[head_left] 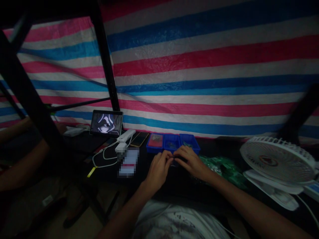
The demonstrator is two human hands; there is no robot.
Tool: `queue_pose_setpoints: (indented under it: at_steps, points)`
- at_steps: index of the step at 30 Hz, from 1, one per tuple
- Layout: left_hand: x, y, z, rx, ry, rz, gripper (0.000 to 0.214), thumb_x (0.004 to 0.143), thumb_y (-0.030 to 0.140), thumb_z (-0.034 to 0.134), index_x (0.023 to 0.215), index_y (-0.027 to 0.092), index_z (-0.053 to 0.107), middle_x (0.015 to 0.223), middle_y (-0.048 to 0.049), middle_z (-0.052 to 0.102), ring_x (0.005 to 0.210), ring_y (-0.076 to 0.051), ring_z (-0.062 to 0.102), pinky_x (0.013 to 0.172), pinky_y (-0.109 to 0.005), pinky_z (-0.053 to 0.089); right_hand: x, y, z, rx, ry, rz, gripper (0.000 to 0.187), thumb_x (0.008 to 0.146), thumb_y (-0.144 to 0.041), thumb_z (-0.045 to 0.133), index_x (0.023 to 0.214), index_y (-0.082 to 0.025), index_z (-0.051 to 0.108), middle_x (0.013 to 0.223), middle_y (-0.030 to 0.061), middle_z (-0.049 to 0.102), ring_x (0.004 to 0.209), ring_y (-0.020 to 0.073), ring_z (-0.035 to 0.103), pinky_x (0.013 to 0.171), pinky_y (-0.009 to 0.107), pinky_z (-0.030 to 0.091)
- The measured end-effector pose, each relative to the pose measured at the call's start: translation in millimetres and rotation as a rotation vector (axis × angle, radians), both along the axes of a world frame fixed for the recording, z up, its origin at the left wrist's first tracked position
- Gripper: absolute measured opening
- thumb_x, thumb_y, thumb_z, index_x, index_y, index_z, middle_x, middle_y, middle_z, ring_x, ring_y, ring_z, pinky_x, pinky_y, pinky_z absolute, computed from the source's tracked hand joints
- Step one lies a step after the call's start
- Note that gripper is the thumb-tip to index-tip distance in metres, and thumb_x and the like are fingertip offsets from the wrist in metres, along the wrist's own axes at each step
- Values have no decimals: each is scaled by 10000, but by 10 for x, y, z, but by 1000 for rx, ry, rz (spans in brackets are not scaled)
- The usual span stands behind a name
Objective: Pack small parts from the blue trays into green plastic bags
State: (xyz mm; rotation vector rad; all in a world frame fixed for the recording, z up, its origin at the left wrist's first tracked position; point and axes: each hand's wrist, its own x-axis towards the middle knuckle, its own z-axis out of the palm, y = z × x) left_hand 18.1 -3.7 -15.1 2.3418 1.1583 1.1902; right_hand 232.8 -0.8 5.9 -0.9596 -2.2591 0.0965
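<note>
Left hand: the left hand [158, 171] is at the lower middle of the frame, with its fingers curled narrow and pointing to the right hand.
Right hand: the right hand [190, 162] is just right of it, also curled narrow, and the two hands touch at the fingertips.
Held thing: something small and dark may be between the fingers [172, 158], but it is too hidden, so I cannot tell if the hands hold anything.
Nearest things: three blue plastic trays [171, 142] stand in a row just above the hands; the contents are too small to tell.
Right side: a green plastic bag [224, 169] lies beside the right hand, and a white desk fan [277, 162] stands further right.
Left side: a tablet [106, 123], a smartphone [139, 139], a white charger [126, 135] and white cables [104, 156] lie on the black surface [174, 186]; a blurred white item [129, 162] lies near them.
Other person: a forearm [22, 166] of another person shows at the left edge.
Background: a striped tarpaulin [199, 66] hangs behind the surface.
</note>
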Motion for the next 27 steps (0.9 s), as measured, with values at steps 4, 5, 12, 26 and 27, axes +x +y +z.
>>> queue_pose_setpoints:
  at_steps: [4,5,12,26,27]
  points:
    - [23,-8,35,3,-56,-27,107,1042,210,528,1113,237,604,1004,-33,657,957,-219,626,881,-349,508,-15,-4,20,-5,11,-17,129,1084,-298,522,1075,-242,638,1038,74,652,1001,255,608,891,400,483]
    - [28,-5,46,-7,-78,-32,107,1038,203,529,1105,233,607,1004,-32,657,952,-215,624,878,-346,506,-19,-5,20,-8,24,-21,125,1086,-295,517,1070,-241,628,1032,70,647,998,252,607,886,393,478]
    - [45,21,100,-108,-222,-35,89,978,171,557,993,219,631,967,-23,651,911,-194,629,824,-319,506,-72,-24,-13,-113,88,-33,89,1082,-272,522,1032,-234,586,970,35,647,924,222,601,842,356,458]
    - [47,24,129,-177,-196,-8,93,927,189,583,896,244,651,892,-26,681,865,-224,643,787,-340,500,-111,-96,53,-147,96,-26,92,1061,-287,540,1025,-244,614,946,38,659,905,228,610,804,354,478]
    - [47,36,115,-189,-191,-15,84,933,203,595,892,247,655,903,-28,687,873,-228,644,789,-340,499,-110,-93,54,-151,104,-29,88,1062,-291,542,1051,-249,619,955,39,660,914,230,613,808,353,479]
